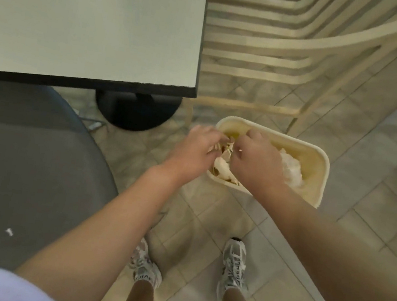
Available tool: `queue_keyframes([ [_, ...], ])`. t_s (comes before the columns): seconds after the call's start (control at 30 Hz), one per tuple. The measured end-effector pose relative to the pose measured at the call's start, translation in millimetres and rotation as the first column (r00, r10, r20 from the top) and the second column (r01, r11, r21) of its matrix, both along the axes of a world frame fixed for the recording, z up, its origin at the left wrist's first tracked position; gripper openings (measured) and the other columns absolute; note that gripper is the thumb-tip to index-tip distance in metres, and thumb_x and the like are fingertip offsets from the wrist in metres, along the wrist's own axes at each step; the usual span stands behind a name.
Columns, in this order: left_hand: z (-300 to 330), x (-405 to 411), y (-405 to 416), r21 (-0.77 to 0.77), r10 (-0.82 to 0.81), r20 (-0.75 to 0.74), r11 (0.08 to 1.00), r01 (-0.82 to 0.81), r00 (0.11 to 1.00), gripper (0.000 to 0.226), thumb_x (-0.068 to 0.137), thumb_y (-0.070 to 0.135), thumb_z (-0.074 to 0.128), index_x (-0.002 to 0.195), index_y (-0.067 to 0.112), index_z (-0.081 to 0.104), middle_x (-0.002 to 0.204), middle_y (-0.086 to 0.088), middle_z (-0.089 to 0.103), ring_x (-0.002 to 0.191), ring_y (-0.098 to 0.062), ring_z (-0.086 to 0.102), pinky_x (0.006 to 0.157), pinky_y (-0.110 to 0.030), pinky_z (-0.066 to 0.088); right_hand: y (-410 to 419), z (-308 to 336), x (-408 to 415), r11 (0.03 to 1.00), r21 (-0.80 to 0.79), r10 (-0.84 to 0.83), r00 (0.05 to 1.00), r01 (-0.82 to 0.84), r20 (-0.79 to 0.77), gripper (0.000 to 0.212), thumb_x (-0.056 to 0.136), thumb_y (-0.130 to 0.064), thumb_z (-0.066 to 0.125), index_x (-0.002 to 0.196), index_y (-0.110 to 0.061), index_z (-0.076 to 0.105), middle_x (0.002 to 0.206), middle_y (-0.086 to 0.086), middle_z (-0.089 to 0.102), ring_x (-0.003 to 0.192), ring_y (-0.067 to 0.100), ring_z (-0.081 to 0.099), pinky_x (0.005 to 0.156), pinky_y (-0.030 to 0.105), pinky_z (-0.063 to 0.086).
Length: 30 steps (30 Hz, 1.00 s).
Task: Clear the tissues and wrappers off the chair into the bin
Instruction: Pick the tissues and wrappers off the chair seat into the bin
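Note:
A cream plastic bin (316,172) stands on the tiled floor in front of me. My left hand (193,149) and my right hand (254,160) hover together over its left half, fingers curled, with crumpled wrappers and tissue (221,165) between and just below them. Whether the fingers still grip the scraps is blurred. A white tissue wad (291,169) lies inside the bin at the right. The grey chair seat (24,164) fills the left, with one small white scrap (9,232) on it.
A grey table (91,18) with a black round base (136,111) stands behind the chair. A stack of cream plastic chairs (284,40) rises behind the bin. My two feet in sneakers stand on the tiles below the bin.

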<state>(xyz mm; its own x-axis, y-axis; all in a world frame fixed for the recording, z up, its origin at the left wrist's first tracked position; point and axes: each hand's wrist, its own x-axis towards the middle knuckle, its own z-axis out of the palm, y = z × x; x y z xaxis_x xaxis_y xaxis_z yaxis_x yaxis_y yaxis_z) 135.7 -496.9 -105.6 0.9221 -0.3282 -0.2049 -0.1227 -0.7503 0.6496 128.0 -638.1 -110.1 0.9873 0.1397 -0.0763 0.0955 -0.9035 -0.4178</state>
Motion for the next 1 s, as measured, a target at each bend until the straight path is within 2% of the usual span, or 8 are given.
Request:
queue_keyframes([
  [0.13,6,-17,55,0.047,0.08,0.08,0.995,-0.084,0.994,0.028,0.089,0.011,0.053,0.116,0.016,0.06,0.116,-0.002,0.054,0.11,-0.015,0.043,0.093,-0.019,0.027,50,10,-9,0.997,0.008,0.08,0.997,-0.08,0.016,0.015,0.074,-0.014,0.054,0.074,-0.003,0.064,0.075,0.014,0.06,0.073,0.034,0.059,0.051,0.029,0.037],
  [0.3,11,-49,147,0.083,0.207,0.105,0.973,-0.216,0.973,0.033,0.086,0.002,0.055,0.117,0.009,0.06,0.118,-0.013,0.055,0.114,-0.028,0.046,0.095,-0.024,0.032,133,15,-13,0.973,0.039,0.23,0.972,-0.228,-0.045,0.02,0.085,-0.017,0.05,0.092,-0.005,0.065,0.101,0.013,0.06,0.098,0.032,0.055,0.067,0.031,0.041],
  [0.4,11,-67,207,0.17,0.284,0.099,0.94,-0.297,0.954,0.028,0.084,0.003,0.055,0.111,0.006,0.062,0.111,-0.015,0.055,0.107,-0.032,0.047,0.096,-0.035,0.036,194,17,-11,0.947,0.063,0.322,0.94,-0.316,-0.113,0.021,0.087,-0.018,0.049,0.1,-0.008,0.061,0.116,0.011,0.054,0.113,0.03,0.048,0.08,0.035,0.045],
  [0.53,3,-92,291,0.246,0.381,0.121,0.883,-0.399,0.917,0.033,0.08,0.002,0.057,0.112,0.006,0.061,0.112,-0.017,0.059,0.108,-0.036,0.051,0.1,-0.032,0.025,279,10,-15,0.889,0.119,0.456,0.879,-0.443,-0.138,0.02,0.087,-0.017,0.048,0.099,-0.004,0.059,0.109,0.015,0.052,0.107,0.033,0.048,0.084,0.04,0.047],
  [0.67,-4,-116,355,0.302,0.534,0.11,0.786,-0.54,0.839,0.041,0.081,0.004,0.056,0.123,0.006,0.055,0.124,-0.018,0.051,0.113,-0.036,0.042,0.099,-0.039,0.034,346,3,-19,0.836,0.132,0.548,0.812,-0.532,-0.198,0.03,0.09,-0.022,0.048,0.115,-0.009,0.057,0.119,0.015,0.05,0.114,0.033,0.046,0.095,0.042,0.043],
  [0.8,-20,-140,438,0.374,0.675,0.136,0.643,-0.669,0.725,0.052,0.079,0.006,0.058,0.13,0.012,0.048,0.138,-0.016,0.037,0.122,-0.037,0.034,0.1,-0.045,0.038,425,-11,-33,0.754,0.133,0.653,0.715,-0.643,-0.249,0.038,0.093,-0.029,0.047,0.128,-0.016,0.049,0.127,0.011,0.048,0.122,0.03,0.042,0.101,0.039,0.039],
  [0.9,-34,-145,488,0.456,0.759,0.137,0.522,-0.721,0.636,0.058,0.081,0.011,0.061,0.135,0.019,0.042,0.147,-0.015,0.024,0.13,-0.037,0.026,0.102,-0.049,0.036,465,-26,-40,0.705,0.112,0.697,0.654,-0.701,-0.292,0.041,0.094,-0.03,0.046,0.132,-0.016,0.046,0.133,0.009,0.044,0.126,0.028,0.038,0.102,0.039,0.038],
  [1.0,-49,-147,535,0.541,0.786,0.144,0.446,-0.713,0.601,0.065,0.079,0.016,0.065,0.138,0.024,0.037,0.151,-0.015,0.016,0.132,-0.039,0.021,0.097,-0.055,0.04,497,-43,-47,0.673,0.119,0.725,0.618,-0.73,-0.305,0.038,0.093,-0.03,0.048,0.129,-0.017,0.049,0.13,0.008,0.046,0.124,0.027,0.04,0.101,0.038,0.039],
])
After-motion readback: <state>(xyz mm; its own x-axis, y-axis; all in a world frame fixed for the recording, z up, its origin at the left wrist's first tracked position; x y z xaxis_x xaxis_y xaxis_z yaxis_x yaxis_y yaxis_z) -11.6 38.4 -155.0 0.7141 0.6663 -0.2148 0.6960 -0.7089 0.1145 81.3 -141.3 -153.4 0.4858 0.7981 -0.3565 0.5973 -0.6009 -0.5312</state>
